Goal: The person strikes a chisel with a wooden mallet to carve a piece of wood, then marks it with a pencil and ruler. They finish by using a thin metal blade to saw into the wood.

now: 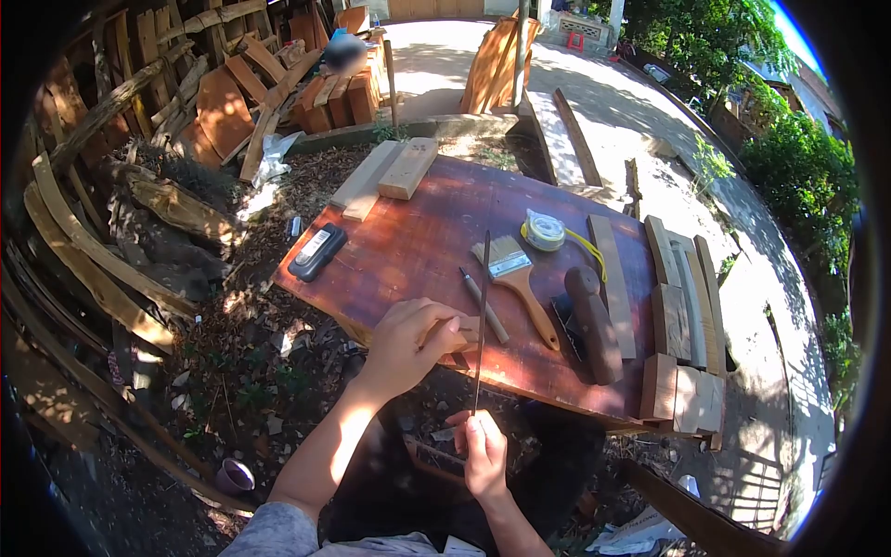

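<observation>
My left hand [408, 343] is closed around a small light wooden block [471, 331] at the front edge of the reddish-brown table [408, 251]. My right hand [483, 452] grips the lower end of a thin, dark, tapered file [482, 325], its long shaft pointing away from me and crossing the block's right end in this view. Just beyond the block lie a slim pencil-like tool [484, 306] and a flat paintbrush [520, 283] with a wooden handle. Farther right is a dark, rounded wooden tool [594, 325].
A tape measure [543, 231] with its yellow strip out lies beside a wooden strip [613, 288]. Wooden blocks [661, 390] line the right edge. Boards [408, 169] sit at the far left corner, near a black case [317, 252]. Curved timber [102, 251] is piled leftward.
</observation>
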Demonstrator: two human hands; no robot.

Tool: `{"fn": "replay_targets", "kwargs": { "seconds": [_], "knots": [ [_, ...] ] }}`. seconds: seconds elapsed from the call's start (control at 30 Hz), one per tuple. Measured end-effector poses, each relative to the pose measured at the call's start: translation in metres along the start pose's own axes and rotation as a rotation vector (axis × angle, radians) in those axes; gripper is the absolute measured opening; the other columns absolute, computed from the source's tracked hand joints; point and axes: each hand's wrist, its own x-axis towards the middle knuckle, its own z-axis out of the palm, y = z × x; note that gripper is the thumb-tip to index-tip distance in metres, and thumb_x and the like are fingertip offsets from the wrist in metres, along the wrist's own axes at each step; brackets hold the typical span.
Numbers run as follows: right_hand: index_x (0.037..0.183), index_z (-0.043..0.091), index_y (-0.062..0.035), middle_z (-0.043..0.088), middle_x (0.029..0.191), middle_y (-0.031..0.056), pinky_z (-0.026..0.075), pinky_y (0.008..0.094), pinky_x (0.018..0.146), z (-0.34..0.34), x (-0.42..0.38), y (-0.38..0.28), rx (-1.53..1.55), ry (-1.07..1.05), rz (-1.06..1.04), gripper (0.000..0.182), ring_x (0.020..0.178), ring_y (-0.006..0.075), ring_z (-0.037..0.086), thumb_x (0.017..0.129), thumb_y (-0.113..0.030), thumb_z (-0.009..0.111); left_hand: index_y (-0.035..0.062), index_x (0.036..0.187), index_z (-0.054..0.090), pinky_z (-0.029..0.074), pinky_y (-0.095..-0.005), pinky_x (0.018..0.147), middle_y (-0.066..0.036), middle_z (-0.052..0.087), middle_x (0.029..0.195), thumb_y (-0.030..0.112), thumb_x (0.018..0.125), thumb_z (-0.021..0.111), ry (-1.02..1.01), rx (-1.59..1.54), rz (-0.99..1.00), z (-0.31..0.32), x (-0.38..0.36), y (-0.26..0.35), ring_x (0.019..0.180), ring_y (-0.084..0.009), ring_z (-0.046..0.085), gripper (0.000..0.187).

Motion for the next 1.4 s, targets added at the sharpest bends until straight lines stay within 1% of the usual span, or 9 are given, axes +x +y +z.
{"fn": "replay_targets", "kwargs": {
  "seconds": [0.37,0.47,0.7,0.8,1.27,1.37,1.4],
  "knots": [
    [0.107,0.067,0.0030,0.054,0.072,-0.0004,0.041,0.0257,0.063,0.001,-0.001,0.002,0.016,0.014,0.025,0.028,0.067,0.0070,0.048,0.112,-0.017,0.048,0.0059,0.103,0.073,0.049,-0.0412,0.085,-0.009,0.071,0.093,0.020,0.099,0.069,-0.001,-0.008,-0.001,0.000,0.000,-0.001,0.091,-0.0317,0.066,0.015],
    [0.108,0.067,0.0023,0.055,0.073,-0.0007,0.042,0.0254,0.063,0.000,-0.001,0.003,0.042,0.002,0.003,0.027,0.067,0.0069,0.049,0.112,-0.017,0.048,0.0058,0.103,0.073,0.049,-0.0414,0.085,-0.009,0.071,0.093,0.020,0.099,0.069,-0.009,-0.004,-0.013,-0.001,0.000,0.000,0.091,-0.0317,0.066,0.015],
    [0.108,0.068,0.0009,0.055,0.074,-0.0009,0.043,0.0249,0.064,-0.001,-0.002,0.006,0.026,0.004,0.062,0.028,0.068,0.0067,0.050,0.112,-0.020,0.049,0.0055,0.103,0.073,0.049,-0.0421,0.086,-0.009,0.071,0.094,0.019,0.098,0.068,-0.006,-0.014,-0.004,0.000,0.000,-0.001,0.091,-0.0325,0.067,0.015],
    [0.108,0.068,0.0008,0.055,0.074,-0.0010,0.043,0.0249,0.064,0.000,-0.002,0.001,0.021,0.002,0.050,0.029,0.068,0.0068,0.050,0.112,-0.020,0.049,0.0025,0.105,0.071,0.050,-0.0400,0.091,-0.010,0.074,0.102,0.016,0.099,0.068,-0.055,0.002,-0.036,-0.004,0.000,0.002,0.098,-0.0311,0.068,0.015],
    [0.108,0.067,0.0009,0.054,0.074,-0.0009,0.041,0.0248,0.062,0.002,0.000,0.003,0.056,0.001,0.048,0.028,0.067,0.0065,0.048,0.112,-0.020,0.049,0.0026,0.104,0.071,0.051,-0.0409,0.091,-0.011,0.074,0.103,0.017,0.099,0.069,-0.053,0.012,-0.035,-0.004,0.000,0.000,0.098,-0.0318,0.069,0.015],
    [0.104,0.066,0.0030,0.054,0.073,0.0005,0.039,0.0246,0.061,0.004,0.000,0.000,0.026,0.005,0.056,0.039,0.066,0.0080,0.048,0.113,-0.028,0.044,0.0029,0.104,0.071,0.051,-0.0407,0.091,-0.011,0.074,0.102,0.017,0.099,0.069,-0.050,0.005,-0.035,-0.003,-0.002,0.000,0.097,-0.0320,0.069,0.015],
    [0.104,0.066,0.0030,0.054,0.073,0.0005,0.039,0.0246,0.061,0.004,0.001,0.000,0.029,0.011,0.062,0.039,0.066,0.0080,0.048,0.113,-0.028,0.044,0.0030,0.104,0.071,0.051,-0.0407,0.091,-0.011,0.074,0.102,0.017,0.099,0.069,-0.046,-0.001,-0.032,-0.003,-0.002,0.000,0.097,-0.0321,0.069,0.015]
  ]
}}
